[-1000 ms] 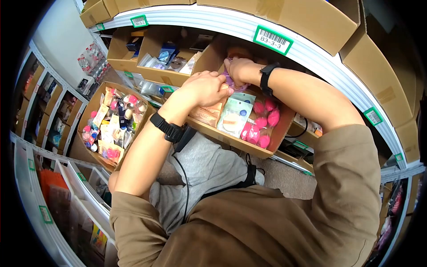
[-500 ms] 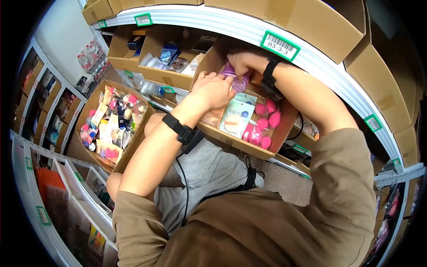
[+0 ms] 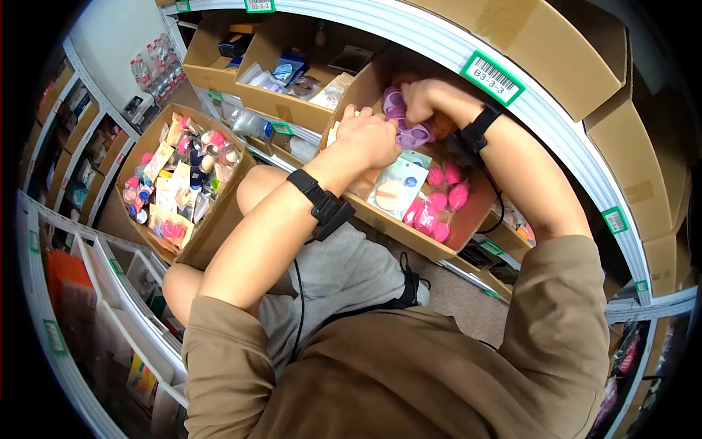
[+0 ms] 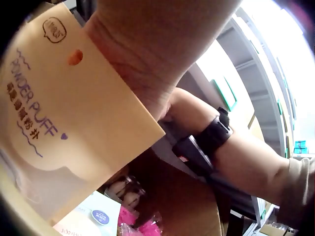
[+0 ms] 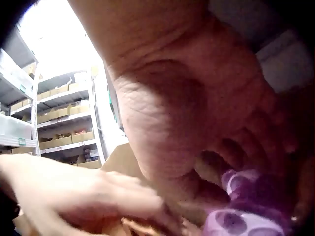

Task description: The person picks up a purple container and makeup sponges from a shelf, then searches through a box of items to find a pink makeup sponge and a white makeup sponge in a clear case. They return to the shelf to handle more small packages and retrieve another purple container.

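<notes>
In the head view, my right hand (image 3: 435, 102) reaches into a cardboard box (image 3: 409, 235), its curled fingers on a purple item (image 3: 413, 137) with rounded openings. The right wrist view has this purple item (image 5: 246, 221) at the fingers of my right hand (image 5: 187, 108). My left hand (image 3: 369, 139) lies beside it over the box's left part, gripping a peach packet. That packet (image 4: 78, 113), lettered "POWDER PUFF", fills much of the left wrist view and hides the fingertips. A pale green packet (image 3: 398, 186) and pink sponges (image 3: 439, 205) lie below the hands.
A full carton of mixed packets (image 3: 212, 238) stands at the left. Boxes of small goods (image 3: 285, 106) line the shelf behind it. The white shelf beam (image 3: 409, 29) with a B3-3-3 label runs above my hands. A black cable (image 3: 301, 307) hangs over the lap.
Both hands and the open box appear shifted slightly right in the view as the head view has turned. More of the purple item shows between the hands.
</notes>
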Demonstrator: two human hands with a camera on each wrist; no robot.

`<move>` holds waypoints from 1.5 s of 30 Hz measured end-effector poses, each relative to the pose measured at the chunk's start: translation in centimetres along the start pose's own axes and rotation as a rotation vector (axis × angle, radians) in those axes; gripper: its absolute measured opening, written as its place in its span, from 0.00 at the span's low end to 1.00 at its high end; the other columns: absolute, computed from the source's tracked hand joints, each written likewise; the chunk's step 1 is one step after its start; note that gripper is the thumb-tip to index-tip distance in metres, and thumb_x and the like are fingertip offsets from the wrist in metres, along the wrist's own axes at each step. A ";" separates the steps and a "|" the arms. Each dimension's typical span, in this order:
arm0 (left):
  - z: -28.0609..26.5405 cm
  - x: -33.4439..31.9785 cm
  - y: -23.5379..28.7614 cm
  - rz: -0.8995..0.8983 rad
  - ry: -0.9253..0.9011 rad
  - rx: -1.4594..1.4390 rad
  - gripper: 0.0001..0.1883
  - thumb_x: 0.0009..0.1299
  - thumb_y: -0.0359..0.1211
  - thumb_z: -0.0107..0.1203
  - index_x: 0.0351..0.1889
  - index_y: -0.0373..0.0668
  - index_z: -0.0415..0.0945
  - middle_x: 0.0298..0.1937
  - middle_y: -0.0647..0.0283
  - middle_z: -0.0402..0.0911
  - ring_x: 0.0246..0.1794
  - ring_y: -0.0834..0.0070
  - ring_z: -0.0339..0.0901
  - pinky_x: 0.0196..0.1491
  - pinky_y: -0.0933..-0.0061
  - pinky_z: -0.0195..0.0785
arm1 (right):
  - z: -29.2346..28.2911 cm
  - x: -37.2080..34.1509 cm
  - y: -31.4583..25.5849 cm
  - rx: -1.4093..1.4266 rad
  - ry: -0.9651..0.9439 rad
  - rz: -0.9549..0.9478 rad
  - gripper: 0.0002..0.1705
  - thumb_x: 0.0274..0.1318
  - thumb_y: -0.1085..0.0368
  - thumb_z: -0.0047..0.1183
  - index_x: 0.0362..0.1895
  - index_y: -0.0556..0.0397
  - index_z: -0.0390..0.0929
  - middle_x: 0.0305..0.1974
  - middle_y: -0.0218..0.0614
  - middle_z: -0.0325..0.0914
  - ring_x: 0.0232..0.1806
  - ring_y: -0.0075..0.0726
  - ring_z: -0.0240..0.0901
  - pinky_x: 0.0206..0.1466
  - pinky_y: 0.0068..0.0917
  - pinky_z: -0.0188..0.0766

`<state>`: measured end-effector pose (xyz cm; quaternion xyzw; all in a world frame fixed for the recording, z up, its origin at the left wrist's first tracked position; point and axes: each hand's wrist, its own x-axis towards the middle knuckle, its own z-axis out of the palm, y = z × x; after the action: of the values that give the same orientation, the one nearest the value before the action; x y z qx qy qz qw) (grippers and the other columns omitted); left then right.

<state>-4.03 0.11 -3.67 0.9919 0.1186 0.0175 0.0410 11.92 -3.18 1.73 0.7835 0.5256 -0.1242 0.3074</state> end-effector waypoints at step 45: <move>-1.3 -9.9 -5.0 0.142 0.851 -0.582 0.17 0.69 0.43 0.64 0.43 0.38 0.79 0.53 0.51 0.82 0.55 0.54 0.80 0.57 0.61 0.73 | 3.5 -1.1 1.5 0.078 0.008 0.078 0.51 0.37 0.57 0.76 0.66 0.64 0.67 0.52 0.57 0.81 0.56 0.56 0.79 0.56 0.40 0.77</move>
<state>-14.85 2.76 -3.02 0.8503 0.0472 0.4541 0.2619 13.21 -6.56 0.08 0.8152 0.4907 -0.1293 0.2791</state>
